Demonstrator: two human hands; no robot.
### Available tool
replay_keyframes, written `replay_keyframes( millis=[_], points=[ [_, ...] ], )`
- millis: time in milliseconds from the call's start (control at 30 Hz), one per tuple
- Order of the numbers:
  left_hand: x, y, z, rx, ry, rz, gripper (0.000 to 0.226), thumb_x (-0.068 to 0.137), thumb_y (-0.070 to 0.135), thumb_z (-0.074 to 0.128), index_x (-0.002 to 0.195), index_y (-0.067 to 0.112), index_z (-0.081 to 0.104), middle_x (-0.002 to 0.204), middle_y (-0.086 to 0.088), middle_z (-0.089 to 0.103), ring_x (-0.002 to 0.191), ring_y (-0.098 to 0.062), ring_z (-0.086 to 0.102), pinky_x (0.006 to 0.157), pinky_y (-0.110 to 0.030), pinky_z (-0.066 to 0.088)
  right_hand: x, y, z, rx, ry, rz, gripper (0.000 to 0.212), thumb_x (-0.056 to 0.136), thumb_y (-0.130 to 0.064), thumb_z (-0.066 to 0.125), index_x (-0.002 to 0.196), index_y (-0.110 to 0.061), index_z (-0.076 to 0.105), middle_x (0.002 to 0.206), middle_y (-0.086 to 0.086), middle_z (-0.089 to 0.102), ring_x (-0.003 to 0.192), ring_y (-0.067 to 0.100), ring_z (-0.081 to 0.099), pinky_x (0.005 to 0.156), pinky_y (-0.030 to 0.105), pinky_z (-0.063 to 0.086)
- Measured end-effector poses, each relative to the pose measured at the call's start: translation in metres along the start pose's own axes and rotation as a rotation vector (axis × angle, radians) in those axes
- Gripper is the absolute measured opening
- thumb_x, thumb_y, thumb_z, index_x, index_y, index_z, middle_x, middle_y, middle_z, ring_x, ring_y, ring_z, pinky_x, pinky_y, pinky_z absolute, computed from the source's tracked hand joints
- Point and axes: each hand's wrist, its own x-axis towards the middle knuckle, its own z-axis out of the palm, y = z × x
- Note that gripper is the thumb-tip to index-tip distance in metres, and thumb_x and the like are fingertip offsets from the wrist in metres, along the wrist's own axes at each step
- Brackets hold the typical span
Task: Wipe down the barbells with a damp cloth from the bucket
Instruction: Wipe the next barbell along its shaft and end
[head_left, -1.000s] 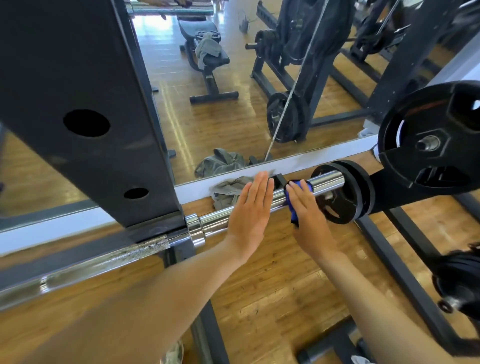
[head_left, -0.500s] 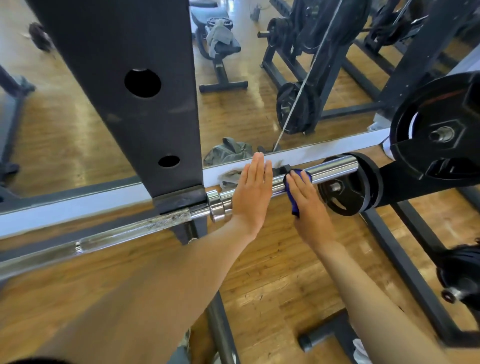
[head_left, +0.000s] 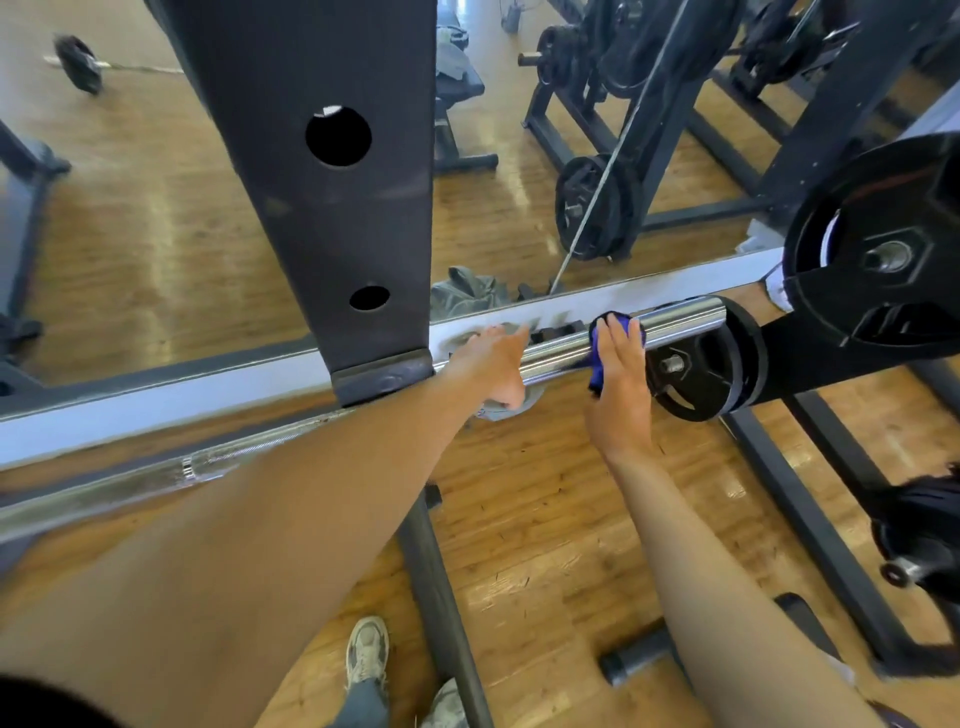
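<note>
My shoe (head_left: 367, 653) shows nearest, below both forearms, beside the rack's floor rail (head_left: 439, 587). My left hand (head_left: 493, 358) rests on the barbell (head_left: 561, 353) just past the rack upright (head_left: 332, 208); its fingers reach over the bar and look relaxed, though their tips are blurred and I cannot tell how firmly they bear. To its right, close but apart, my right hand (head_left: 621, 374) presses the blue cloth (head_left: 597, 364) over the chrome sleeve, fingers straight and together, the cloth draped round the bar beneath the palm. Just right of that hand hangs a weight plate (head_left: 706, 364) on a storage peg. Beyond the bar lies a mirror (head_left: 130, 208); no bucket is in view.

Risks, as I judge them: a flat palm may let the cloth slip and fall; wiping rightward may knock my knuckles on the plate; the sleeve may spin, leaving its underside unwiped.
</note>
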Motion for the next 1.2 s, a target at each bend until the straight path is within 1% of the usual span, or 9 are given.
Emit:
replay_keyframes(
  millis=[67, 200, 367, 533, 667, 733, 833, 1033, 1200],
  points=[
    [0.000, -0.001, -0.001, -0.005, 0.002, -0.019, 0.113, 0.077, 0.008, 0.077, 0.164, 0.022, 0.006, 0.162, -0.012, 0.025, 0.143, -0.036, 0.035, 0.100, -0.043, 0.052, 0.000, -0.019, 0.006, 0.000, 0.035, 0.089, 0.081, 0.085, 0.020, 0.059, 0.157, -0.007, 0.033, 0.165, 0.004, 0.026, 0.157, 0.020, 0.001, 0.125, 0.037, 0.012],
    [-0.009, 0.004, 0.017, 0.138, 0.288, 0.021, 0.103, 0.089, 0.020, 0.069, 0.163, 0.008, -0.001, 0.168, -0.013, 0.015, 0.157, -0.028, 0.011, 0.126, -0.037, 0.017, -0.021, -0.033, 0.012, -0.032, -0.112, -0.336, 0.073, 0.087, 0.013, 0.052, 0.155, -0.009, 0.037, 0.164, 0.003, 0.029, 0.157, 0.019, 0.007, 0.126, 0.048, 0.017],
    [-0.016, 0.010, 0.042, 0.426, 0.482, -0.011, 0.106, 0.093, 0.024, 0.071, 0.159, -0.001, -0.008, 0.169, -0.018, 0.011, 0.157, -0.030, 0.012, 0.128, -0.042, 0.016, -0.015, -0.024, 0.014, -0.094, 0.056, 0.090, 0.091, 0.082, 0.024, 0.056, 0.160, -0.011, 0.024, 0.168, 0.002, 0.017, 0.157, 0.019, -0.005, 0.125, 0.047, 0.022],
    [-0.025, 0.007, 0.036, 0.524, 0.508, -0.044, 0.093, 0.103, 0.034, 0.051, 0.157, -0.001, -0.016, 0.170, -0.016, -0.005, 0.158, -0.030, -0.002, 0.128, -0.042, 0.006, -0.026, -0.050, 0.013, -0.091, -0.139, -0.307, 0.074, 0.089, 0.008, 0.056, 0.157, -0.010, 0.033, 0.165, 0.002, 0.027, 0.157, 0.017, 0.006, 0.127, 0.040, 0.015],
    [-0.058, -0.009, 0.047, 0.496, 0.563, -0.033, 0.107, 0.097, 0.040, 0.062, 0.158, 0.000, -0.015, 0.170, -0.015, -0.009, 0.158, -0.029, -0.007, 0.128, -0.043, -0.001, -0.025, -0.055, 0.010, -0.126, -0.054, -0.098, 0.081, 0.082, 0.015, 0.067, 0.154, -0.007, 0.038, 0.163, 0.007, 0.033, 0.155, 0.023, 0.013, 0.124, 0.041, 0.023],
    [-0.080, -0.014, 0.061, 0.424, 0.584, 0.047, 0.105, 0.093, 0.030, 0.068, 0.161, 0.003, -0.007, 0.170, -0.013, -0.008, 0.157, -0.027, -0.009, 0.126, -0.040, -0.008, -0.032, -0.072, 0.013, -0.060, -0.127, -0.216, 0.078, 0.084, 0.012, 0.068, 0.154, -0.010, 0.040, 0.161, 0.003, 0.037, 0.155, 0.023, 0.017, 0.121, 0.040, 0.030],
    [-0.110, -0.026, 0.076, 0.243, 0.651, 0.057, 0.109, 0.084, 0.016, 0.077, 0.163, 0.006, 0.002, 0.171, -0.010, -0.002, 0.158, -0.024, -0.006, 0.126, -0.037, -0.005, -0.041, -0.089, 0.011, 0.044, -0.186, -0.303, 0.073, 0.086, 0.014, 0.060, 0.152, -0.014, 0.045, 0.159, -0.003, 0.040, 0.153, 0.017, 0.023, 0.116, 0.036, 0.039],
    [-0.172, -0.082, 0.087, 0.359, 0.590, 0.076, 0.099, 0.092, 0.025, 0.064, 0.163, 0.008, -0.003, 0.171, -0.008, -0.008, 0.157, -0.023, -0.010, 0.126, -0.035, -0.007, -0.073, -0.139, 0.023, 0.183, -0.199, -0.213, 0.067, 0.093, 0.010, 0.057, 0.154, -0.009, 0.040, 0.162, 0.000, 0.032, 0.154, 0.015, 0.017, 0.121, 0.019, 0.014],
    [-0.209, -0.128, 0.081, 0.419, 0.552, 0.014, 0.096, 0.094, 0.031, 0.059, 0.162, 0.008, -0.005, 0.171, -0.009, -0.009, 0.158, -0.025, -0.008, 0.128, -0.040, 0.005, -0.109, -0.172, 0.040, 0.124, -0.253, -0.172, 0.074, 0.095, 0.007, 0.058, 0.159, -0.007, 0.026, 0.168, 0.005, 0.016, 0.155, 0.019, 0.011, 0.122, 0.028, 0.020]
  ],
)
